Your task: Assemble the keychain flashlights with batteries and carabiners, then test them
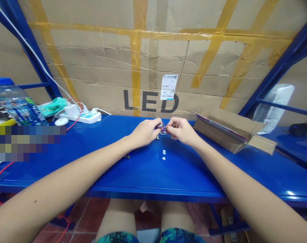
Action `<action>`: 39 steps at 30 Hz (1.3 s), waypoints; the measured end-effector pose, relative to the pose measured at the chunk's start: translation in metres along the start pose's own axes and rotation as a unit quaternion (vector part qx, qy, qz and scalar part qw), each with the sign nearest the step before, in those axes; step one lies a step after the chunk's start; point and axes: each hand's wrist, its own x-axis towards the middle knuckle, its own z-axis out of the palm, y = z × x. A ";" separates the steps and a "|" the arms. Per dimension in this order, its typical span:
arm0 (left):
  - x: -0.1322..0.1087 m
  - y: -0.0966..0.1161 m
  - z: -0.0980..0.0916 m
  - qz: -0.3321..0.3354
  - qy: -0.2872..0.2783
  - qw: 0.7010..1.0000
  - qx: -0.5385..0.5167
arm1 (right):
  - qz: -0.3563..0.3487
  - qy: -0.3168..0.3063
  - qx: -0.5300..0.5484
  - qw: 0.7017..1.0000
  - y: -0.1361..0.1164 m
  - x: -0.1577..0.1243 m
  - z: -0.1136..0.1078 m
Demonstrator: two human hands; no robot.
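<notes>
Left hand (145, 132) and right hand (182, 131) are together pinching a small purple object (160, 127) above the blue tabletop (148, 175), near two white discs (164, 154).

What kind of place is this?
Probably a storeroom or small workshop: a blue metal shelf serves as a bench, taped cardboard marked LED backs it, and the left hand and right hand pinch a small purple part.

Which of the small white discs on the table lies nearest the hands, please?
The far disc, beneath the left hand and right hand; the near disc lies further off.
</notes>
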 end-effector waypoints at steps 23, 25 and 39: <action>-0.002 0.007 -0.003 -0.026 0.010 1.000 0.004 | -0.168 0.021 -0.393 0.904 -0.014 -0.011 -0.002; 0.001 0.003 -0.005 -0.040 0.017 0.999 -0.017 | -0.158 0.028 -0.369 0.916 -0.014 -0.010 -0.004; 0.010 -0.011 -0.021 0.019 0.031 0.988 -0.151 | 0.056 -0.163 0.071 0.982 -0.006 -0.003 -0.021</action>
